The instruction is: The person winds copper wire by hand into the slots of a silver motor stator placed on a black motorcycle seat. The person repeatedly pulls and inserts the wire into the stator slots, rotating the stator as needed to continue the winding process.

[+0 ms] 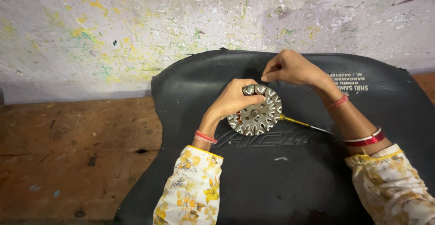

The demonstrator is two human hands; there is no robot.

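Note:
My left hand point(233, 99) grips a round silver metal disc with slotted teeth around its rim point(258, 114), holding it by its upper left edge over a black mat point(281, 179). My right hand point(290, 67) hovers just above the disc's top edge with thumb and fingers pinched together; whatever it pinches is too thin to see. A thin tool with a yellow handle point(301, 123) lies on the mat, sticking out from under the disc's right side.
The black mat covers a worn brown wooden surface point(68, 152). A paint-splattered wall point(136, 30) rises directly behind. Red bangles circle both my wrists, and I wear floral sleeves.

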